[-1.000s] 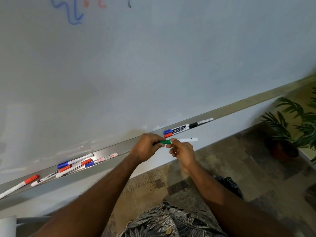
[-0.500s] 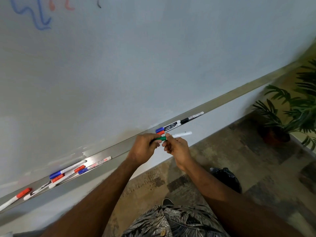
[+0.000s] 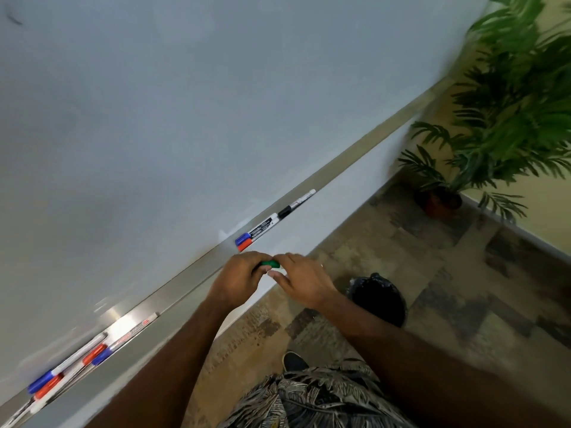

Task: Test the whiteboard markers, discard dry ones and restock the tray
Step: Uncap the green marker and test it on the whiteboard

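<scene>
- I see the green marker (image 3: 271, 264) held between both hands, just in front of the whiteboard tray (image 3: 173, 293); only its green part shows.
- The left hand (image 3: 238, 279) has its fingers curled round one end, and the right hand (image 3: 301, 281) pinches the other.
- Other markers lie in the tray: a blue and red pair (image 3: 245, 240), a black-capped one (image 3: 290, 208) and a cluster (image 3: 71, 362) far left.
- A black bin bag (image 3: 378, 299) sits on the floor near the right hand.

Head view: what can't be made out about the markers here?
- Green marker: left hand and right hand cover all but a green bit; capped or uncapped, unclear.
- Lower-left markers on the tray: blurred, cut by the frame edge; count uncertain.
- Blue-capped marker: label too small to read.
</scene>
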A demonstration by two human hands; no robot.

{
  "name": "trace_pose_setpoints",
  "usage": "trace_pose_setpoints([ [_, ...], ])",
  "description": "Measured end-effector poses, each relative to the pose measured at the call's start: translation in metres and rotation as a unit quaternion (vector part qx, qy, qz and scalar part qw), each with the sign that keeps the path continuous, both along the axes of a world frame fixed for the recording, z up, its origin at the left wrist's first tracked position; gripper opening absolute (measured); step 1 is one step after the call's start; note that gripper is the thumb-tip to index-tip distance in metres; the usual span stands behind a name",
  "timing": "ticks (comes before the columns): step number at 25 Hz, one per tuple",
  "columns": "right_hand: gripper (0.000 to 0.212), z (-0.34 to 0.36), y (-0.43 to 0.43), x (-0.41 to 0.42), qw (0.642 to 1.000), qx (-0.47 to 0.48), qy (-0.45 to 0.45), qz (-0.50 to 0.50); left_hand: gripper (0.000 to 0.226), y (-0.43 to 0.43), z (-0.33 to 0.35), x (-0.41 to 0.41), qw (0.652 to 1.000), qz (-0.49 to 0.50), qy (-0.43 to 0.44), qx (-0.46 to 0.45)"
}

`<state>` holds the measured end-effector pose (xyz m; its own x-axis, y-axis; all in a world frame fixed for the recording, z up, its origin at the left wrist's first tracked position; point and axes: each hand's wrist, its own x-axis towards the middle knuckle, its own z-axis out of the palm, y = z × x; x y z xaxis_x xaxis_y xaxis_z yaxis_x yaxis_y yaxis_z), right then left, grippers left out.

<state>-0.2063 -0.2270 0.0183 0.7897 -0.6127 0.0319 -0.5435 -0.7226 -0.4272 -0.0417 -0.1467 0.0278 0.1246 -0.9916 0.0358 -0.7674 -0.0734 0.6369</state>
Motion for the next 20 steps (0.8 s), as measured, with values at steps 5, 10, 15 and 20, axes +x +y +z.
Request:
trace_pose_setpoints([
  [5,0.037,-0.024,-0.004,-0.046,0.995,0.024,0.038,-0.086,0.035,-0.018,-0.023,-0.022,1.000,-0.008,0.009,0.025],
  [10,0.036,-0.054,-0.011,-0.102,0.973,0.099,0.095,-0.188,0.044,-0.036,-0.044,-0.035,0.996,-0.021,-0.003,0.088],
  [15,0.034,-0.078,-0.036,-0.161,0.942,0.138,0.131,-0.275,0.047,-0.052,-0.057,-0.059,0.985,-0.073,-0.047,0.146],
  [20,0.045,-0.087,-0.092,-0.215,0.927,0.127,0.149,-0.320,0.045,-0.074,-0.060,-0.080,0.980,-0.108,-0.077,0.146],
])
